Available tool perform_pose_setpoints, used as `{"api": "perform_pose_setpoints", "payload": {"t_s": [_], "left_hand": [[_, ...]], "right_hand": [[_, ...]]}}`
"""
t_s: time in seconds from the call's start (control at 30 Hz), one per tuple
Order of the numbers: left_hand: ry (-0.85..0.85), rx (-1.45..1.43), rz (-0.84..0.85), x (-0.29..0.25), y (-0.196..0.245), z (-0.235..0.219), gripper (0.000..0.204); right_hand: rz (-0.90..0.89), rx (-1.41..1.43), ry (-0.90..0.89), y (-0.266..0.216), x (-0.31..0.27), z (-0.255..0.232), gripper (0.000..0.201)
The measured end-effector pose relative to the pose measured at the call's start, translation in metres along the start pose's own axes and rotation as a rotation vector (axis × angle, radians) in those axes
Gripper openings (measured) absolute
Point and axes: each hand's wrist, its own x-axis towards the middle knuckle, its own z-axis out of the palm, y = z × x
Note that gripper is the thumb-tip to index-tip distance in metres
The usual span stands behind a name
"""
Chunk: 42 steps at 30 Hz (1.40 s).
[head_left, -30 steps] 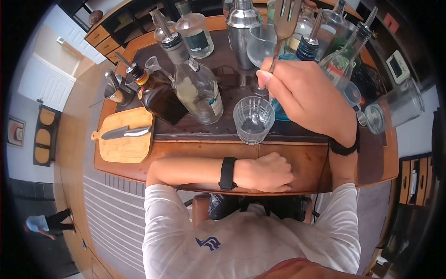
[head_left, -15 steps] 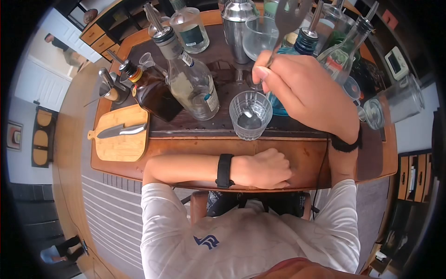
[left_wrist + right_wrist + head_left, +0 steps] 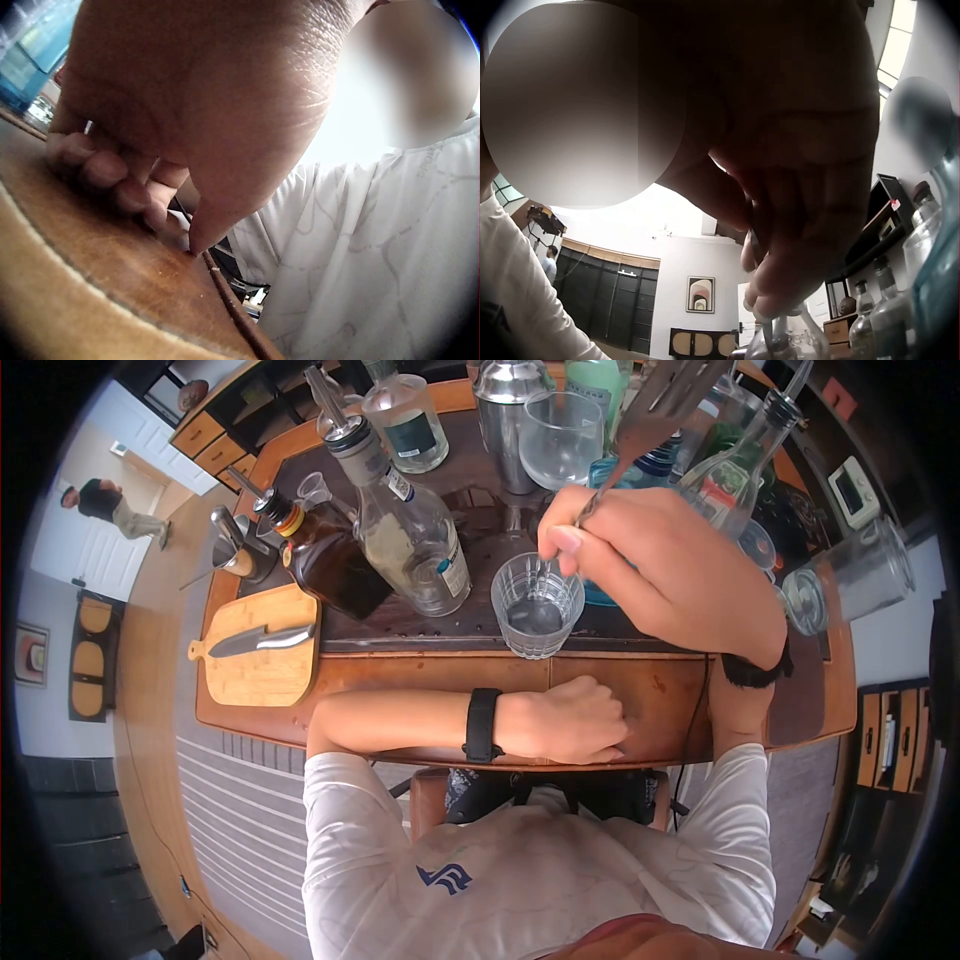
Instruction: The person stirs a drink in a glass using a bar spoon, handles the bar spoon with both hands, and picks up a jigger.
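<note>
In the head view the right hand (image 3: 665,565) pinches the twisted stem of a long metal fork (image 3: 655,415) between thumb and fingers. Its tines point up and away; the stem's lower end reaches into a cut-glass tumbler (image 3: 537,608) at the table's front. Dark in the right wrist view, the same hand (image 3: 795,172) has its fingers around the thin stem (image 3: 756,240). The left hand (image 3: 565,722) rests on the leather table edge, holding nothing. Its fingers (image 3: 105,169) are loosely bent against the leather in the left wrist view.
Beyond the tumbler stand a clear bottle (image 3: 415,550), a dark brown bottle (image 3: 335,565), a steel shaker (image 3: 512,430) and a stemmed glass (image 3: 560,440). A knife (image 3: 262,640) lies on a wooden board (image 3: 258,680) at left. A glass jar (image 3: 855,575) is at right.
The fork's tines have swung to the right and its stem leans more. The right hand has shifted slightly and still pinches the stem. The left hand stays on the table edge.
</note>
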Motion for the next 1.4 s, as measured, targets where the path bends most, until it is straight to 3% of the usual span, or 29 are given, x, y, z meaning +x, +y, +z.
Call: {"api": "perform_pose_setpoints", "payload": {"t_s": [0.2, 0.27, 0.37, 0.5, 0.67, 0.8, 0.87, 0.97, 1.03, 1.1, 1.17, 1.23, 1.27, 1.33, 1.37, 1.4], "left_hand": [[0.035, 0.000, 0.015, -0.001, -0.002, 0.003, 0.035], [0.049, -0.006, 0.019, -0.002, -0.001, 0.003, 0.035], [0.058, 0.003, 0.031, -0.002, -0.001, 0.003, 0.035], [0.052, -0.013, 0.035, -0.002, -0.003, 0.004, 0.035], [0.005, -0.005, 0.006, 0.000, 0.000, 0.000, 0.035], [0.013, -0.019, 0.010, 0.001, -0.001, 0.002, 0.034], [0.018, -0.015, 0.006, 0.000, -0.001, 0.002, 0.034], [0.040, -0.024, 0.022, -0.002, 0.000, -0.005, 0.034], [-0.081, -0.027, -0.020, -0.001, 0.001, -0.013, 0.033], [-0.067, -0.016, -0.006, -0.006, 0.001, -0.018, 0.033], [-0.058, 0.001, 0.014, -0.014, 0.004, -0.030, 0.032], [0.098, -0.064, 0.075, -0.024, 0.012, -0.046, 0.031], [0.092, -0.057, 0.077, -0.029, 0.016, -0.058, 0.031], [0.327, -0.068, 0.122, -0.042, 0.025, -0.085, 0.029], [0.321, -0.062, 0.123, -0.050, 0.029, -0.098, 0.029], [0.470, -0.040, 0.147, -0.059, 0.032, -0.111, 0.028]], "right_hand": [[-0.037, -0.176, -0.010, -0.008, -0.003, -0.019, 0.021], [0.079, -0.042, -0.094, -0.012, -0.004, -0.022, 0.018], [-0.052, 0.027, -0.069, -0.006, -0.002, -0.011, 0.019], [0.006, 0.065, -0.037, 0.002, 0.001, -0.003, 0.020], [-0.078, -0.135, -0.008, 0.006, -0.002, -0.011, 0.021], [-0.017, -0.161, -0.061, -0.007, -0.003, -0.023, 0.023], [0.102, 0.081, -0.089, -0.011, -0.003, -0.023, 0.021], [-0.003, 0.184, -0.038, -0.001, -0.002, -0.009, 0.020], [-0.003, 0.159, -0.042, -0.003, 0.001, -0.009, 0.020], [-0.001, 0.132, -0.046, -0.009, 0.004, -0.010, 0.021], [0.164, 0.208, -0.078, -0.017, 0.006, -0.015, 0.022], [0.138, 0.221, -0.040, -0.014, 0.006, -0.013, 0.022], [0.115, 0.241, -0.010, -0.012, 0.006, -0.011, 0.021], [0.121, 0.242, 0.012, -0.011, 0.007, -0.009, 0.021], [0.129, 0.247, 0.025, -0.010, 0.007, -0.009, 0.021], [0.126, 0.245, 0.032, -0.009, 0.007, -0.008, 0.021]]}}
